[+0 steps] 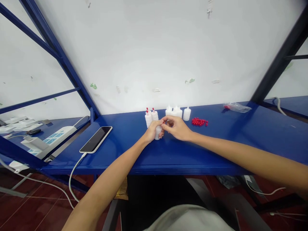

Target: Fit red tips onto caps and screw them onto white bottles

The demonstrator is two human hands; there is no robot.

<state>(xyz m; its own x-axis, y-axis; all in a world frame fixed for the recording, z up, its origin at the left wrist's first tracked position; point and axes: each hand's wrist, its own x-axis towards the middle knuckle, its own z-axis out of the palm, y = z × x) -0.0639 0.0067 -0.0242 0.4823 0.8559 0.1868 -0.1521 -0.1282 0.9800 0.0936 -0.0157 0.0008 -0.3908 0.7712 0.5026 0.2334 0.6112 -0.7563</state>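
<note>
My left hand (153, 130) is wrapped round a white squeeze bottle (158, 132), which stands upright at the middle of the blue table. At the bottle's top, my right hand (177, 127) pinches a small red cap (163, 122), mostly covered by the fingers. Just behind my left hand are several white bottles with red tips (148, 119). Behind my right hand stand several white bottles without red tips (177, 112), and one more such bottle (186, 114) is a little to their right. A pile of small red caps (198, 122) lies right of it.
A phone (96, 140) with a white cable lies on the blue table (134, 157) at the left. A clear plastic bag (238, 107) with something red is at the back right. Blue frame posts rise at both sides, and a power strip (55, 138) is at the far left.
</note>
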